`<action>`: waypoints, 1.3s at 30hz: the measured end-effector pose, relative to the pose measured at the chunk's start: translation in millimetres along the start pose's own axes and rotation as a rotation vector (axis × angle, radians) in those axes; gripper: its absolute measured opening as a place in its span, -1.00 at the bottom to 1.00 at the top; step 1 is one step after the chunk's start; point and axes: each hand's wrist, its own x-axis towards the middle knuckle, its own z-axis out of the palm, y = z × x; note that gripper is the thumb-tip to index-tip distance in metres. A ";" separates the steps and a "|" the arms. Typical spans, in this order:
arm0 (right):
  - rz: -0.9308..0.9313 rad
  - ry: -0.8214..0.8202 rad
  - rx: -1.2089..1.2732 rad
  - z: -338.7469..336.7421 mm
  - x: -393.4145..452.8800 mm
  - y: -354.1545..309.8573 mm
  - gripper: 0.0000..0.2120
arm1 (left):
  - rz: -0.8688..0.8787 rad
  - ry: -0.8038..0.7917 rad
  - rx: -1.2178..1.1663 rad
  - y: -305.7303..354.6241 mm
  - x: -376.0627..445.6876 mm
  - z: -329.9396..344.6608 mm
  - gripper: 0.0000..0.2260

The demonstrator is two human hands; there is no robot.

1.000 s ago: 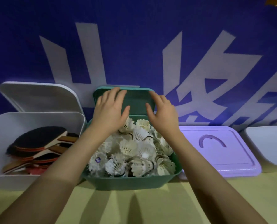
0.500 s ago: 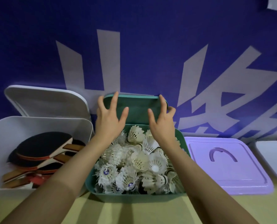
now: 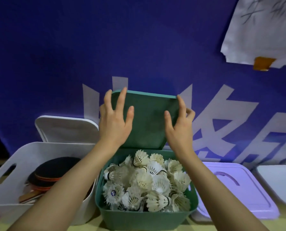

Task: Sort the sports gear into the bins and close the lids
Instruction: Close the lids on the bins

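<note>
Your left hand (image 3: 114,121) and right hand (image 3: 179,129) grip the green lid (image 3: 148,120), fingers curled round its edges; shuttlecocks (image 3: 147,182) are binned, the white bin (image 3: 22,164) is unlidded.

I make out large white characters (image 3: 225,124) printed on the blue banner (image 3: 105,39), centre to right of frame, cut off and unreadable. Upper right, a white sheet (image 3: 262,29) carries grey strokes too blurred to read.

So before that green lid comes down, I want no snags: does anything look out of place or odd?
The shuttlecocks are heaped to about the rim of the green bin, so the green lid, held by the left hand and right hand, may press on them. Nothing looks spilled or damaged.
</note>
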 end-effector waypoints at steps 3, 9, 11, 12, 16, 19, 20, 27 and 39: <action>-0.051 0.018 0.028 -22.0 -4.6 -8.7 -0.46 | 0.126 0.106 -0.021 17.3 -2.5 -15.6 -0.56; 0.002 0.038 0.256 -41.5 -41.3 15.1 -0.52 | 0.237 0.212 -0.241 35.3 -43.6 -17.4 -0.64; 0.037 0.068 0.330 -46.3 -49.2 29.3 -0.58 | 0.113 0.187 -0.457 38.7 -55.6 -21.5 -0.65; 0.056 0.077 0.341 -49.7 -53.2 34.8 -0.60 | 0.093 0.172 -0.496 39.2 -61.1 -23.4 -0.66; 0.129 0.019 0.342 -67.8 -76.1 53.6 -0.57 | 0.250 0.088 -0.436 39.8 -83.4 -19.6 -0.69; 0.194 -0.022 0.314 -80.2 -94.2 66.9 -0.55 | 0.390 0.062 -0.436 52.0 -96.7 -15.0 -0.72; 0.214 -0.029 0.296 -85.0 -98.1 70.5 -0.54 | 0.449 0.048 -0.427 57.8 -101.2 -12.8 -0.73; 0.325 -0.082 0.160 -122.2 -120.7 103.7 -0.47 | 0.537 -0.320 -0.414 88.1 -124.3 10.4 -0.67; 0.449 -0.187 0.071 -161.5 -178.5 157.5 -0.61 | 0.769 -0.756 -0.069 121.8 -201.8 92.0 -0.51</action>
